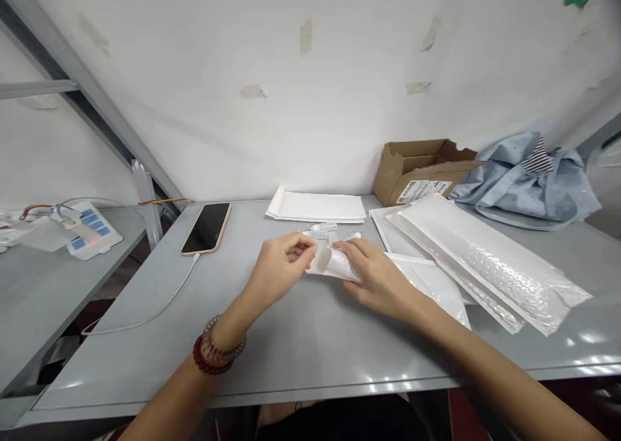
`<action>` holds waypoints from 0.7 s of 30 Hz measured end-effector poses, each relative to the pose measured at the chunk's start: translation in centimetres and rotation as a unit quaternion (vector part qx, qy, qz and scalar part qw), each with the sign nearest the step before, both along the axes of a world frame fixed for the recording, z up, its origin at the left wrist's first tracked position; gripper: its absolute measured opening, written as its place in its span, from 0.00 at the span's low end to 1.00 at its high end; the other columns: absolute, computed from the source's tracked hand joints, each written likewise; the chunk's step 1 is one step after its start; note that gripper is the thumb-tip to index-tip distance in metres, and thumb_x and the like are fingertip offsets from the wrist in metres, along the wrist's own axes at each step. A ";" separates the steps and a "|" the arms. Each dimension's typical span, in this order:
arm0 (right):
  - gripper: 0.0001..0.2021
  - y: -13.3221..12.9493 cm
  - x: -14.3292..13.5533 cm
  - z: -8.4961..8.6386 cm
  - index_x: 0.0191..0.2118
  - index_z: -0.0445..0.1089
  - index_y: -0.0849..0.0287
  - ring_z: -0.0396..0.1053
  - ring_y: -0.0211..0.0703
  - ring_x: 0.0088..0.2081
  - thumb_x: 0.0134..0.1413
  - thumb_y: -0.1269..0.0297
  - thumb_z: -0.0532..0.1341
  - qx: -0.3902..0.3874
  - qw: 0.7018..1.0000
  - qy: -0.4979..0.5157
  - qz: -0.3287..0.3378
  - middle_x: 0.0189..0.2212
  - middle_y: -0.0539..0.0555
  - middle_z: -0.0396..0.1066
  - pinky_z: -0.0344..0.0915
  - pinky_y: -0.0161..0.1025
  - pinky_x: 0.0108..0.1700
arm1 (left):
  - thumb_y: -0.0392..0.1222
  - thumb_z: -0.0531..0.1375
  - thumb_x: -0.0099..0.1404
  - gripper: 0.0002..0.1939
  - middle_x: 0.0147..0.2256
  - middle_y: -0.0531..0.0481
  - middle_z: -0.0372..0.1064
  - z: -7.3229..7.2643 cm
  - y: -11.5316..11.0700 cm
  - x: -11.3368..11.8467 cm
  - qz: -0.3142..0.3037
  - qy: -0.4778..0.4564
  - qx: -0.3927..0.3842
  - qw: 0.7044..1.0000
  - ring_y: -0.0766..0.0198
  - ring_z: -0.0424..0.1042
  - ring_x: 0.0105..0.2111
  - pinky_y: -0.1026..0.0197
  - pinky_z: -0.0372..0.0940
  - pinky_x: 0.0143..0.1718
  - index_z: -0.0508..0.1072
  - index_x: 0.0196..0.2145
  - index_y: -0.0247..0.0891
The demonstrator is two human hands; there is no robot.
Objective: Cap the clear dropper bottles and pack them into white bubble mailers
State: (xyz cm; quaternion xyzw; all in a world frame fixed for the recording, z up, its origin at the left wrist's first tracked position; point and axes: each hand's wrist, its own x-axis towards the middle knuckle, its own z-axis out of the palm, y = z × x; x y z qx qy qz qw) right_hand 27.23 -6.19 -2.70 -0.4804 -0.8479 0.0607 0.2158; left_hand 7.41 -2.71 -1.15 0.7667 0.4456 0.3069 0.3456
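A white bubble mailer lies across the front middle of the grey table, its near end lifted between my hands. My left hand pinches the edge of its flap with thumb and fingertips. Over the mailer's body, my right hand is closed, with the thumb and fingers gripping the side near the opening. Just behind the hands lie small clear plastic pieces, too small to name. The inside of the mailer cannot be seen.
Several bubble mailers are stacked at the right, and a white mailer lies by the wall. An open cardboard box and a blue cloth bag stand at the back right. A phone charges at the left, near a power strip.
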 end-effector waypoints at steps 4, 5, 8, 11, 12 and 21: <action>0.26 -0.6 -1.0 -0.1 0.53 0.59 0.63 0.64 0.52 0.45 0.44 0.76 0.56 -0.010 0.999 0.002 0.044 0.45 0.62 0.66 0.65 0.49 0.45 | 0.34 0.56 0.56 0.10 0.19 0.55 0.67 -0.1 -0.5 0.5 -0.090 0.013 -0.022 0.996 0.66 0.66 0.24 0.66 0.61 0.26 0.74 0.20 0.35; 0.26 -0.7 -1.0 0.0 0.53 0.59 0.63 0.64 0.52 0.45 0.43 0.76 0.56 -0.008 0.999 0.004 0.053 0.45 0.62 0.66 0.65 0.49 0.45 | 0.34 0.56 0.56 0.10 0.18 0.55 0.67 0.0 -0.5 0.4 -0.105 0.014 -0.031 0.994 0.66 0.66 0.23 0.66 0.61 0.26 0.74 0.20 0.35; 0.27 -0.6 -0.7 0.4 0.54 0.57 0.62 0.64 0.53 0.45 0.44 0.76 0.56 0.022 0.998 0.024 0.054 0.46 0.63 0.66 0.65 0.50 0.45 | 0.41 0.57 0.61 0.11 0.28 0.52 0.75 0.7 -0.2 -0.1 -0.041 -0.034 -0.028 0.998 0.63 0.71 0.31 0.65 0.64 0.32 0.77 0.28 0.36; 0.28 -0.4 -0.1 0.9 0.56 0.55 0.58 0.64 0.54 0.47 0.46 0.75 0.55 0.069 0.996 0.053 0.032 0.47 0.61 0.67 0.65 0.51 0.46 | 0.48 0.61 0.58 0.13 0.37 0.48 0.76 1.5 0.2 -0.8 0.090 -0.061 -0.029 0.994 0.61 0.72 0.34 0.62 0.65 0.35 0.76 0.36 0.37; 0.28 -0.4 0.0 1.1 0.57 0.55 0.58 0.65 0.54 0.47 0.47 0.74 0.55 0.083 0.995 0.056 0.027 0.47 0.61 0.67 0.65 0.51 0.47 | 0.49 0.62 0.57 0.14 0.35 0.48 0.76 1.6 0.3 -0.9 0.094 -0.052 -0.060 0.992 0.62 0.72 0.31 0.62 0.65 0.33 0.76 0.35 0.36; 0.26 -2.1 -3.1 -0.6 0.58 0.57 0.75 0.58 0.68 0.58 0.52 0.76 0.52 0.279 0.944 -0.151 -0.094 0.57 0.77 0.60 0.54 0.66 0.52 | 0.41 0.57 0.56 0.18 0.13 0.60 0.48 0.7 0.6 -0.6 0.117 -0.048 -0.135 0.983 0.72 0.52 0.14 0.68 0.46 0.15 0.54 0.14 0.38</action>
